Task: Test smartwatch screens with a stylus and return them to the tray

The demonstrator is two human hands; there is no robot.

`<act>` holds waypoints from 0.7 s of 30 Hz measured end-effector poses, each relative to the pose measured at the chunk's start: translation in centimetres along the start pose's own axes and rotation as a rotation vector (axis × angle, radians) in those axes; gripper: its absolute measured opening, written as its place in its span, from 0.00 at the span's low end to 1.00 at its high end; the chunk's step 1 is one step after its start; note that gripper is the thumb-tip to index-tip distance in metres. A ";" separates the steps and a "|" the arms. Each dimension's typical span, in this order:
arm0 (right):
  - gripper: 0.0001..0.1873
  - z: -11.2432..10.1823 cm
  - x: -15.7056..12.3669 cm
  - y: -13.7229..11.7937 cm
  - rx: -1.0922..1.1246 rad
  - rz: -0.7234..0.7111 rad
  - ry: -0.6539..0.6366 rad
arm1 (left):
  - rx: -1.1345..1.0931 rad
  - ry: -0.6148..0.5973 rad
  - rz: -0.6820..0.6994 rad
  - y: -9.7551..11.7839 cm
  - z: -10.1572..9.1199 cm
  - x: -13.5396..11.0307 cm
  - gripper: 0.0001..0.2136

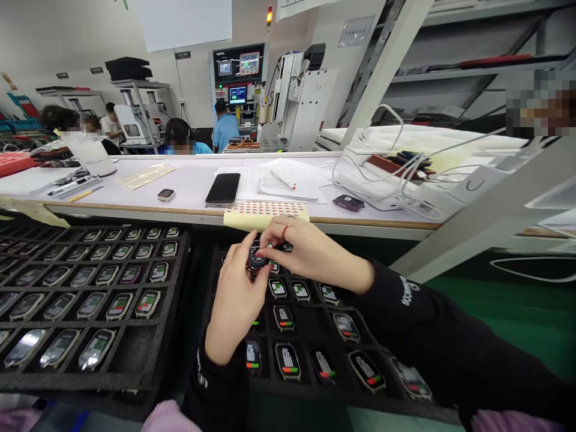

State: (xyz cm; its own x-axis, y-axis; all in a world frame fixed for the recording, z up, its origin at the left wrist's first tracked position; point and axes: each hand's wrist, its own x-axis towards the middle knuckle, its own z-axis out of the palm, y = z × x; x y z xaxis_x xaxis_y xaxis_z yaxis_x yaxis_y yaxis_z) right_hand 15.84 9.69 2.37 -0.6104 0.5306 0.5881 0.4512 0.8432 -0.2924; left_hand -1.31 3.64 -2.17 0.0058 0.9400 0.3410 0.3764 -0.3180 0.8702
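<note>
My left hand (236,300) grips a small smartwatch body (257,259) with a dark screen, held over the right black foam tray (310,327). My right hand (299,252) comes in from the right and its pinched fingertips press on the top of that same watch. A red ring sits on one right finger. Both arms wear black sleeves. Under the hands, the tray's pockets hold several watch bodies with lit screens. A yellow sheet of small red dot stickers (265,213) lies just beyond the hands on the bench edge.
A second black foam tray (173,282) at left holds several watches. On the white bench lie a black phone (223,189), a loose watch (166,194), papers with a pen (288,180), a purple watch (347,203) and white cables. People work at machines behind.
</note>
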 end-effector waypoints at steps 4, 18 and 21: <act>0.07 -1.7 1.8 3.1 -0.129 0.099 0.295 | -0.095 0.009 -0.019 0.3 -0.1 -0.4 0.28; 0.14 -1.7 8.4 16.4 -0.260 0.638 0.091 | -0.166 -0.093 -0.036 1.4 0.0 -0.9 0.29; 0.11 -3.0 8.3 14.4 -0.116 0.612 0.046 | -0.154 -0.097 -0.033 1.5 0.1 -1.0 0.29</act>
State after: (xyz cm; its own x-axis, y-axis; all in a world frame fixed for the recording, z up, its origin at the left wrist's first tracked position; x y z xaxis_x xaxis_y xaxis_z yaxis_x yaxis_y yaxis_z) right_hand 19.21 26.03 5.32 -0.1912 0.9082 0.3723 0.7795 0.3710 -0.5047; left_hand -0.62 2.26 -1.23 0.0881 0.9553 0.2823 0.2312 -0.2953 0.9270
